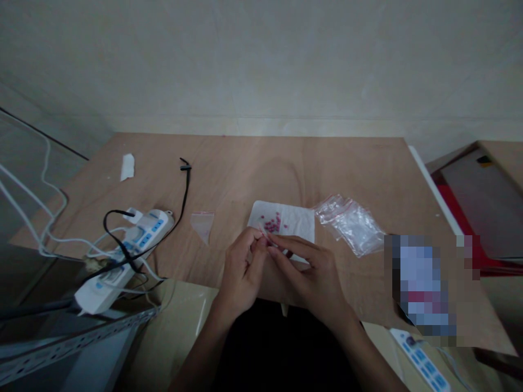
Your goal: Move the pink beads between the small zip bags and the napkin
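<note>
My left hand (245, 269) and my right hand (312, 272) meet at the table's front edge, fingertips pinched together. Between them is a small clear plastic bag (262, 229), mostly hidden by the fingers; only a translucent edge shows. Just beyond the fingertips, a white paper sheet (300, 218) lies flat, bearing several small pinkish-red pieces (273, 223) in a loose cluster. To the right of the sheet is a pile of clear zip bags (353, 226). A single small zip bag (203, 224) lies apart, left of my left hand.
A white power strip (126, 261) with tangled cables occupies the left edge. A black cable (186, 190) runs across the wood table (229, 169). A white scrap (127, 166) lies far left. At right are a pixelated patch (420, 277) and another power strip (420, 359) below the tabletop.
</note>
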`<state>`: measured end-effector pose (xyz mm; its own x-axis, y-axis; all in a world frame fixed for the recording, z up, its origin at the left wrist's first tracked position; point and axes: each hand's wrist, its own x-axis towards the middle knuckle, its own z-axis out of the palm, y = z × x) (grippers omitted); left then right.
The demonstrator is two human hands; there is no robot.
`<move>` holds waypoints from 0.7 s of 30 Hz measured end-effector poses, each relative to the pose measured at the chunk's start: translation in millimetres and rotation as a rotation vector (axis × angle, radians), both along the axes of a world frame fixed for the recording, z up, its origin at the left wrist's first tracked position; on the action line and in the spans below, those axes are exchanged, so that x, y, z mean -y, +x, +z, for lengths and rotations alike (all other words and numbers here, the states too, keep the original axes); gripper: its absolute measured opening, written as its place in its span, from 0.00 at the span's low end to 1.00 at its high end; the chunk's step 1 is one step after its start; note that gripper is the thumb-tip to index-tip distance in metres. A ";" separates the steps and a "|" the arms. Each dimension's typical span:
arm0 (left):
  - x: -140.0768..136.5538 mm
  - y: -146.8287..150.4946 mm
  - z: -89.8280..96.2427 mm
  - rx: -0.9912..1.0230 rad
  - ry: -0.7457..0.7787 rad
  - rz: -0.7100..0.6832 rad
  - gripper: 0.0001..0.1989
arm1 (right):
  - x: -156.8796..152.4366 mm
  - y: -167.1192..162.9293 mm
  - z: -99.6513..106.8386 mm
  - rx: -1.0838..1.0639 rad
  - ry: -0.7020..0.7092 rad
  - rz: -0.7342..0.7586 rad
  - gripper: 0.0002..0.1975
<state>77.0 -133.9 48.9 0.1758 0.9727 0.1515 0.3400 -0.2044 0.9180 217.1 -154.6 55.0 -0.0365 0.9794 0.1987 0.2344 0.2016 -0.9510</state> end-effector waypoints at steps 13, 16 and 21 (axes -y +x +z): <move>-3.7 1.8 10.0 -0.290 0.087 -0.033 0.10 | 0.5 22.6 7.3 0.473 0.151 -0.305 0.07; -0.4 6.7 9.8 -0.194 -0.007 -0.053 0.11 | 1.0 28.2 -0.8 0.298 0.180 -0.088 0.13; 4.5 12.2 9.5 -0.071 -0.108 -0.133 0.12 | -0.4 34.9 -19.2 -0.011 0.037 0.303 0.41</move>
